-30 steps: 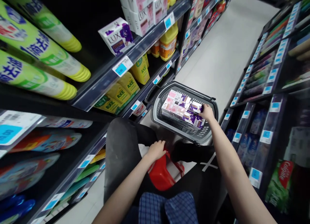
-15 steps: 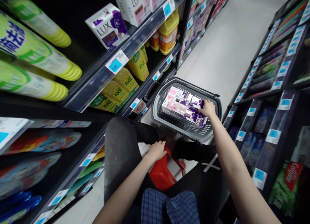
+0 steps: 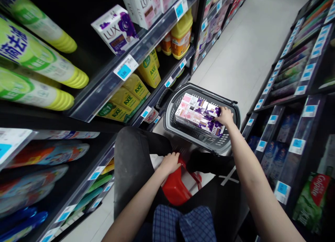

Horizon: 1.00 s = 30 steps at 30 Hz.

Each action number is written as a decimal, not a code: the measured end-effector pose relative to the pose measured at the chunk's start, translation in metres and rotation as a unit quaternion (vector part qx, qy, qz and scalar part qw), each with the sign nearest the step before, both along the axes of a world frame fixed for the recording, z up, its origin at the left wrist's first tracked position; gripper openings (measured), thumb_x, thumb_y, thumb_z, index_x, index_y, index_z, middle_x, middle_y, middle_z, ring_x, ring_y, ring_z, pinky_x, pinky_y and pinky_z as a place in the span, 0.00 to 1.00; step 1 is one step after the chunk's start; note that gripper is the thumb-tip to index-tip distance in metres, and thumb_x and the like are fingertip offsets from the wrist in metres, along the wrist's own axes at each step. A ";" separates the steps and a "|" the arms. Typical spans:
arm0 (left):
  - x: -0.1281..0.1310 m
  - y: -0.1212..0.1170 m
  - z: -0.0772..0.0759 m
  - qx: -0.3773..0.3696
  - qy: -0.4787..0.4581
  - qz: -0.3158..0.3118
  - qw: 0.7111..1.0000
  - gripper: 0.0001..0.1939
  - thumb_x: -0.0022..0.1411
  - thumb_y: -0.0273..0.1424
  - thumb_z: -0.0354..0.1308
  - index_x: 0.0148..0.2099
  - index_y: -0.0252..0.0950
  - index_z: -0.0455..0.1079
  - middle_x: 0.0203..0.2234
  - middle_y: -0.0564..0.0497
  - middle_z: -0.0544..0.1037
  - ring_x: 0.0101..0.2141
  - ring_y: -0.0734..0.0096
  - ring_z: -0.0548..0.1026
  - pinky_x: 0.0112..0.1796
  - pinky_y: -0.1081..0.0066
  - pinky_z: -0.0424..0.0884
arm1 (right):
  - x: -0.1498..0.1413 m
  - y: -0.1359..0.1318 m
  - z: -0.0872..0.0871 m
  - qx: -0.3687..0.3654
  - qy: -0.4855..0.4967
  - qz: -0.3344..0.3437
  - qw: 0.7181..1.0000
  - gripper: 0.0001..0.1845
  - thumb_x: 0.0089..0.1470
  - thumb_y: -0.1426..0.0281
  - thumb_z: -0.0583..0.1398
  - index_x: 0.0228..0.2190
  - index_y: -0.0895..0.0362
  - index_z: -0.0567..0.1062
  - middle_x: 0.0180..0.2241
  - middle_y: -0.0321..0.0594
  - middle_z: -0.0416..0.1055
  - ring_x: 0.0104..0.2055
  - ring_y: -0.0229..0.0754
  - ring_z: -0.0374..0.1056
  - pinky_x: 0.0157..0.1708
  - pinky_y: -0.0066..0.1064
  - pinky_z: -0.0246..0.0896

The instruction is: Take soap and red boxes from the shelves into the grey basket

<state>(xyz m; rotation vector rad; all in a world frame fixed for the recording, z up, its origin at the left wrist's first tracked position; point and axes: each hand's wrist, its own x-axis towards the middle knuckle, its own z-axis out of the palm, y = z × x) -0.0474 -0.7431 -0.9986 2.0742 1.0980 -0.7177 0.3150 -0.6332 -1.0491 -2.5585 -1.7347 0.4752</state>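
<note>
My right hand point(image 3: 225, 117) reaches into the grey shopping basket point(image 3: 170, 121), its fingers closed on a purple-and-white Lux soap box point(image 3: 212, 110) at the right end. Beside it, more soap boxes lie packed in rows: pink-and-white ones point(image 3: 183, 109) to the left, purple ones toward the near right. Low between my legs, my left hand point(image 3: 170, 163) has its fingers curled over the edge of a red plastic stool point(image 3: 176, 189). The undersides of both hands' fingers are partly hidden.
On the left shelf stand a single purple Lux box point(image 3: 116, 30), pink Lux boxes point(image 3: 146, 8), yellow AXE bottles point(image 3: 128, 99) and green-capped bottles. Shelves with toothpaste packs point(image 3: 310, 200) line the right. The aisle floor point(image 3: 248, 43) runs ahead between them.
The view has shifted very slightly. Both hands, the basket and the soap boxes stay where they were.
</note>
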 end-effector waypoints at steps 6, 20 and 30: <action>0.000 0.000 -0.002 -0.003 -0.003 -0.005 1.000 0.25 0.62 0.38 0.54 0.58 0.30 0.62 0.48 0.36 0.72 0.48 0.47 0.72 0.44 0.59 0.70 | 0.001 0.000 -0.001 0.007 -0.002 0.002 1.000 0.41 0.39 0.63 0.65 0.56 0.58 0.64 0.53 0.54 0.62 0.52 0.61 0.59 0.48 0.51 0.56; 0.000 -0.001 0.001 -0.001 0.002 -0.002 1.000 0.24 0.63 0.37 0.54 0.58 0.30 0.62 0.48 0.37 0.72 0.48 0.47 0.72 0.44 0.59 0.70 | 0.032 0.003 -0.008 0.052 0.214 -0.076 0.972 0.36 0.45 0.69 0.56 0.58 0.60 0.61 0.58 0.50 0.60 0.57 0.52 0.59 0.55 0.43 0.55; 0.000 -0.002 0.000 0.002 0.001 -0.002 1.000 0.25 0.62 0.38 0.55 0.58 0.30 0.63 0.48 0.37 0.73 0.48 0.47 0.72 0.45 0.56 0.70 | 0.022 -0.001 -0.008 0.014 0.082 0.014 0.996 0.43 0.37 0.63 0.66 0.56 0.59 0.65 0.55 0.55 0.62 0.56 0.63 0.59 0.53 0.55 0.56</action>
